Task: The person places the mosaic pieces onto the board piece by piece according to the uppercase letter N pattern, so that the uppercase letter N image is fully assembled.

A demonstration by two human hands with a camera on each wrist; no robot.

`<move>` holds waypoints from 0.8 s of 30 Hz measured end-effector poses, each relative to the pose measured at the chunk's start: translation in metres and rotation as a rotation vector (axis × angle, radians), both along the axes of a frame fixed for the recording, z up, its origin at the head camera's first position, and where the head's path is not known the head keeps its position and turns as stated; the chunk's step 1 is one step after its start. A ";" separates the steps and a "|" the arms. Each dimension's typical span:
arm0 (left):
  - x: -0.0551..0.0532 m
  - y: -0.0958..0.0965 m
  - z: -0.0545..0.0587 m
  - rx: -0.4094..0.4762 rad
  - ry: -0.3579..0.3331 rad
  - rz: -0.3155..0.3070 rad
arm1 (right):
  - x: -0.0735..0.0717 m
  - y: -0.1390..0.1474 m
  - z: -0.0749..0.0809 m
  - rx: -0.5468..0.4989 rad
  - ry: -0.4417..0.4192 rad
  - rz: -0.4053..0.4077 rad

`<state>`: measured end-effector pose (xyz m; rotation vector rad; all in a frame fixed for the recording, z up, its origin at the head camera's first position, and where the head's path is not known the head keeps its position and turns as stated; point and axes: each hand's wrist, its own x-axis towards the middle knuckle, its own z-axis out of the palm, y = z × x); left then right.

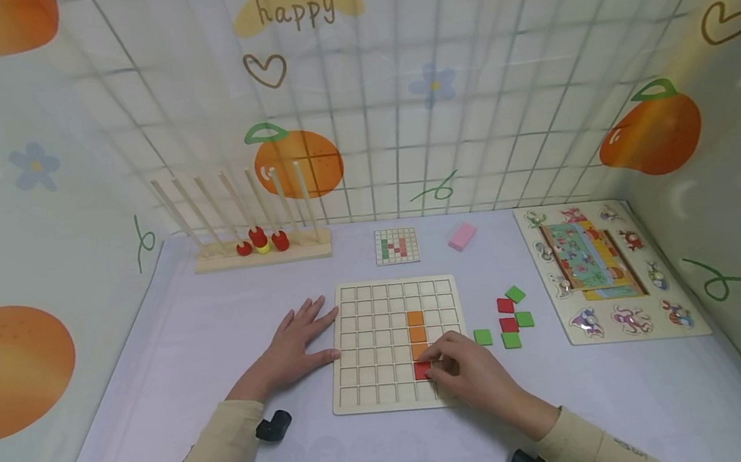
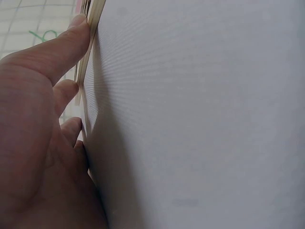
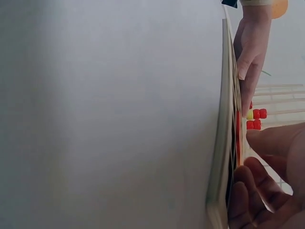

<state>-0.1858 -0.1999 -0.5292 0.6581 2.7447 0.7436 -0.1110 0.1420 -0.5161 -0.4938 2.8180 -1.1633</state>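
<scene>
A pale wooden grid board (image 1: 379, 365) lies flat on the table. Three orange tiles (image 1: 415, 319) run in one column, with a red square tile (image 1: 422, 371) directly below them. My right hand (image 1: 477, 373) has its thumb and index fingertips at the right side of this red tile, pinching it low over its cell. In the right wrist view, the curled fingers (image 3: 243, 186) are close to the board's surface. My left hand (image 1: 291, 351) is spread at the board's left edge, thumb (image 2: 71, 40) and fingertips touching the rim.
Loose green tiles (image 1: 524, 319) and red tiles (image 1: 505, 305) lie right of the board. Behind it are a small pattern card (image 1: 397, 246) and a pink block (image 1: 462, 236). A pegged bead stand (image 1: 263, 254) is at back left, and a picture puzzle board (image 1: 618, 269) at right.
</scene>
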 end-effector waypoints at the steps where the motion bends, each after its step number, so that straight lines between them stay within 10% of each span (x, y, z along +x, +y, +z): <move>1: 0.000 0.000 0.000 -0.001 0.001 0.000 | 0.000 0.001 0.001 0.004 -0.005 -0.005; 24: 0.000 0.000 0.000 0.003 0.004 -0.003 | -0.008 0.043 0.011 0.063 -0.090 -0.152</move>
